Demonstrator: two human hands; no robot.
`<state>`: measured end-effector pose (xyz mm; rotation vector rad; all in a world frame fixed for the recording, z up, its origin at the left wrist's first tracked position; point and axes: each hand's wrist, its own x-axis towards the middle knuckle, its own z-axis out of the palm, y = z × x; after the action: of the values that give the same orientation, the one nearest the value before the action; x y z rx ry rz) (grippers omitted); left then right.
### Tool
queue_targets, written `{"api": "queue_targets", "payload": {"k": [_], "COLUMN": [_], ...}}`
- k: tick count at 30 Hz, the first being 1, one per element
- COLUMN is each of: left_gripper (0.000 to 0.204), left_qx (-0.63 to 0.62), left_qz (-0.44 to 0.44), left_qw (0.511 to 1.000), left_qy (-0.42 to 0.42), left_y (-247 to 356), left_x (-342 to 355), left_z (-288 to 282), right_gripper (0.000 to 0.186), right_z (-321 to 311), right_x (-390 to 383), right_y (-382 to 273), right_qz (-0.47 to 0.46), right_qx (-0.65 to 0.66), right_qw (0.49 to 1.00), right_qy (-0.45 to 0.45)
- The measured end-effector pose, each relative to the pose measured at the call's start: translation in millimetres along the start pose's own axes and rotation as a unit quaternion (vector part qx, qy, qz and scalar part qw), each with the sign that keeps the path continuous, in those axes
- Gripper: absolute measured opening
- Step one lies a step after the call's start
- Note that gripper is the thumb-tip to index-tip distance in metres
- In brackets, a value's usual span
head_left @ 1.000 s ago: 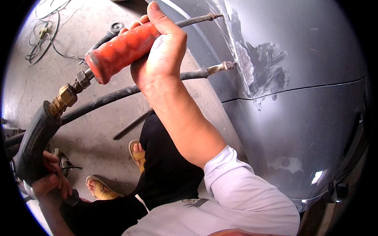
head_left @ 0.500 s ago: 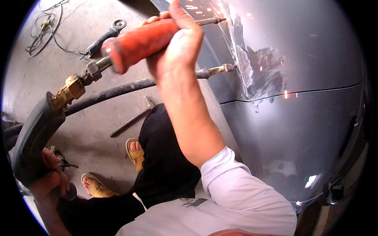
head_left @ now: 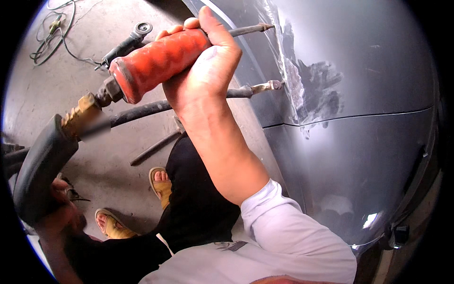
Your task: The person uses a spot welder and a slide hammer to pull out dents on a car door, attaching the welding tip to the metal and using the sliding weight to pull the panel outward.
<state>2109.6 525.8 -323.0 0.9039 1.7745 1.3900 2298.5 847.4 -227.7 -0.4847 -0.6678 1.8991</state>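
My right hand [head_left: 213, 61] wraps around the red grip of a spot welding gun [head_left: 161, 59], thumb stretched along it. Its thin metal rod points right, and the tip is at the scraped bare-metal strip [head_left: 292, 78] on a dark grey car panel [head_left: 369, 61]; whether it touches I cannot tell. A brass fitting joins the gun to a thick black cable [head_left: 40, 161]. At the lower left, in shadow, my left hand [head_left: 64, 210] is closed around that cable. Below the gun, a second black cable [head_left: 142, 112] ends in a metal lug [head_left: 273, 85] against the panel.
An angle grinder [head_left: 127, 42] with its cord [head_left: 64, 42] lies on the concrete floor at the far left. A hammer [head_left: 158, 147] lies near my sandalled feet [head_left: 161, 182]. A panel seam [head_left: 369, 115] crosses the car body.
Sparks flew from the panel around the rod tip before; none show now. My right hand and the gun's grip have shifted slightly left and down.
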Motion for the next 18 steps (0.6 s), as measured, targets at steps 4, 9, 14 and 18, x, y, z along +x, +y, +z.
{"api": "queue_targets", "payload": {"k": [4,9,14,18], "left_gripper": [0.057,0.059,0.057,0.055], "left_qx": [0.079,-0.019,-0.18,-0.192], "left_qz": [0.06,-0.037,-0.123,-0.103], "left_qw": [0.99,0.999,0.974,0.973], "left_qy": [0.098,0.024,-0.07,-0.083], "left_y": [-12,13,31,31], "left_x": [2,6,14,16], "left_z": [-4,-6,-8,-4], "right_gripper": [0.034,0.03,0.025,0.026], "right_z": [5,3,0,2], "right_x": [-2,8,9,7], "right_y": [-8,0,8,6], "right_qz": [0.001,-0.052,-0.054,-0.054], "right_qx": [0.051,0.001,-0.036,-0.033], "right_qw": [0.998,0.999,0.998,0.998], "right_qy": [0.047,0.004,0.023,0.022]}}
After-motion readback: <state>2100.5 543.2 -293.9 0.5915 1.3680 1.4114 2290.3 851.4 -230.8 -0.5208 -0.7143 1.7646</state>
